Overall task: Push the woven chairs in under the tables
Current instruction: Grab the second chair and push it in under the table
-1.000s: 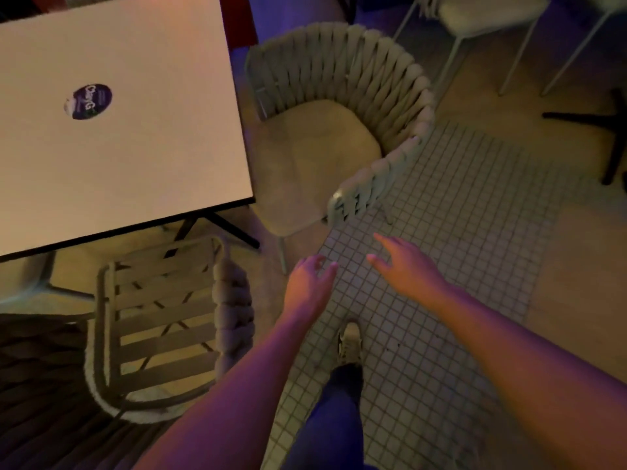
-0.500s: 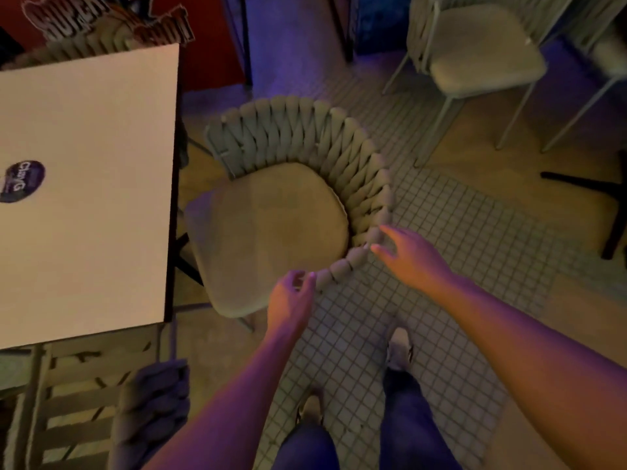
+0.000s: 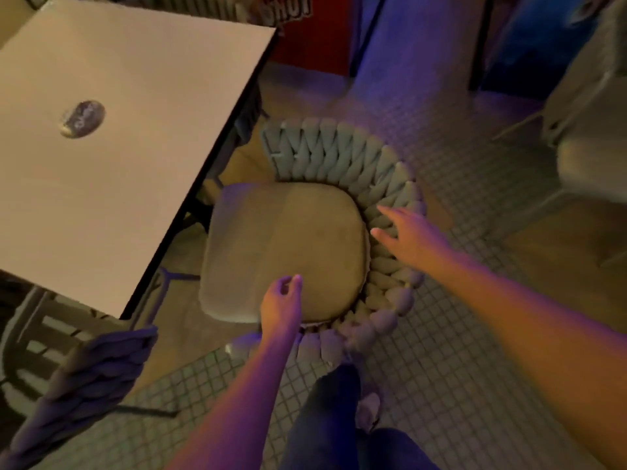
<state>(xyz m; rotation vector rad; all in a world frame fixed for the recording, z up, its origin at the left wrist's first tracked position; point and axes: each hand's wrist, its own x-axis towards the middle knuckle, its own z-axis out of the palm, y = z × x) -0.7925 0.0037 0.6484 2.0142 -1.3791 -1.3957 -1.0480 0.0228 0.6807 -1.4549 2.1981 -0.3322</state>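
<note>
Tiled floor (image 3: pixel 458 334) | white table (image 3: pixel 135 96) | woven chair (image 3: pixel 339 154) beside it | left hand (image 3: pixel 280 308) loosely curled, empty | right hand (image 3: pixel 410 237) spread

From my remote seat, motion blur smears the table sticker (image 3: pixel 82 119) past reading, the frame's edges crop a second chair (image 3: pixel 592 130) at right and another (image 3: pixel 78 378) lower left, and my left wrist hides part of the woven chair (image 3: pixel 342 154) rim.

Three woven chairs (image 3: pixel 342 157) (image 3: pixel 84 378) (image 3: pixel 590 157), one table (image 3: pixel 135 96), two hands (image 3: pixel 281 307) (image 3: pixel 410 235).
</note>
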